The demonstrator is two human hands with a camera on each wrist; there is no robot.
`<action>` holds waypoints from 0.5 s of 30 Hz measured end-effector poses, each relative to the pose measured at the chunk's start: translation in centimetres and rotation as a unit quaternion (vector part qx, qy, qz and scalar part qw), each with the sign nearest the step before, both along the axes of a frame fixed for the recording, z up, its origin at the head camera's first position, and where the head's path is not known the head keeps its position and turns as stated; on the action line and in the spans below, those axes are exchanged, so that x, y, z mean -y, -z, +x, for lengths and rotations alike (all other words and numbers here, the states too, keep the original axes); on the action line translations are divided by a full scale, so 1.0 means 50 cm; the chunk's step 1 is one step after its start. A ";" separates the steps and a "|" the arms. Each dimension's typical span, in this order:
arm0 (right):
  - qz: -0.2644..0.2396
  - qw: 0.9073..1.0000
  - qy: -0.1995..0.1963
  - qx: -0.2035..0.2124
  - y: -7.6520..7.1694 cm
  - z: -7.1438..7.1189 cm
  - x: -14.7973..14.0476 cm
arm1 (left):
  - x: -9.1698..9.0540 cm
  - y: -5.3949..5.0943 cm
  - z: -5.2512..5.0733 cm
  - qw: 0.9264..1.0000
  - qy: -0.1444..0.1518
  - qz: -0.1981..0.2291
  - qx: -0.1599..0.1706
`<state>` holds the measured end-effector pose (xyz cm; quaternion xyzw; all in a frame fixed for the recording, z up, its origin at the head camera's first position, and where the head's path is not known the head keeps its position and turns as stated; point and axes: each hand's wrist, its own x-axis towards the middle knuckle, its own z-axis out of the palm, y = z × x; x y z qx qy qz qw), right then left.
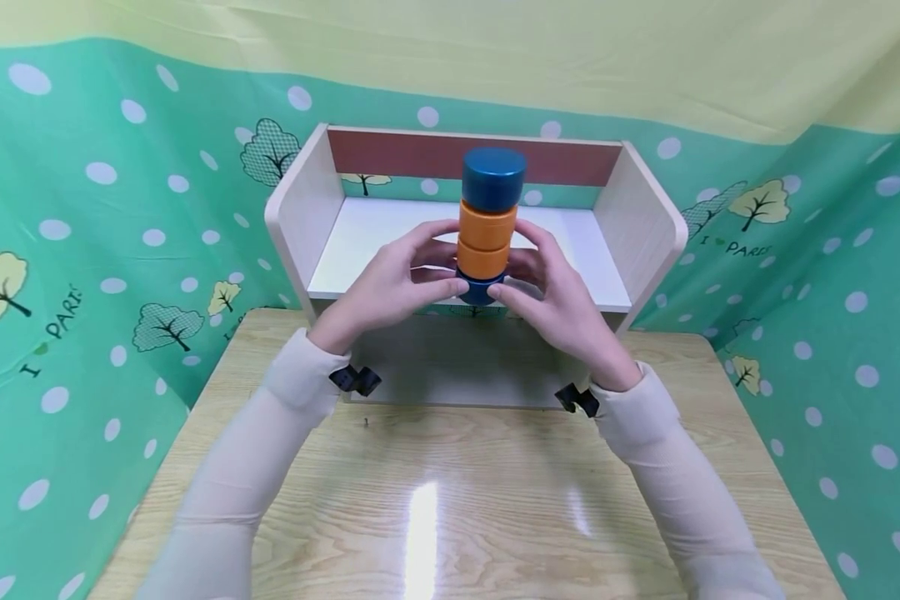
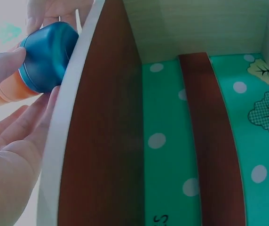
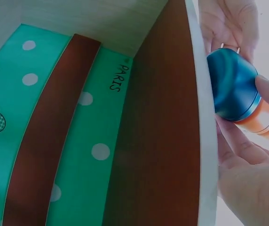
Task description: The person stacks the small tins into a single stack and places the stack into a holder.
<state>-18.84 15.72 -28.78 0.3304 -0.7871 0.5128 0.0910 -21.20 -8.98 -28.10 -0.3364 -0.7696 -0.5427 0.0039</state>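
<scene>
An upright stack of cylindrical pieces [image 1: 484,237], dark blue at top and bottom with two orange bands between, is held between both hands at the front edge of the shelf's upper board. My left hand [image 1: 408,275] grips its lower left side, thumb on the bottom blue piece [image 2: 50,56]. From the right, my right hand [image 1: 551,292] grips it the same way, its thumb also on that blue piece [image 3: 233,84]. The fingers behind the stack are partly hidden. Whether the bottom touches the board cannot be told.
A white shelf unit [image 1: 663,221] with raised side walls and a reddish-brown back strip [image 1: 397,154] stands on the wood-grain table [image 1: 330,500]. Below its upper board [image 1: 390,225] lies a lower compartment [image 1: 450,358]. A green dotted curtain [image 1: 75,208] surrounds the table's back and sides.
</scene>
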 end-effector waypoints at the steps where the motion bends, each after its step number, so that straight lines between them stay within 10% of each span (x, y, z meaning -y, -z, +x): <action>1: 0.002 1.000 0.000 0.002 0.001 -0.003 0.001 | 0.001 0.001 -0.002 1.000 -0.001 0.000 0.003; 15: 0.039 0.999 0.024 0.000 -0.003 -0.017 0.011 | 0.000 0.005 -0.015 1.000 -0.013 -0.006 0.024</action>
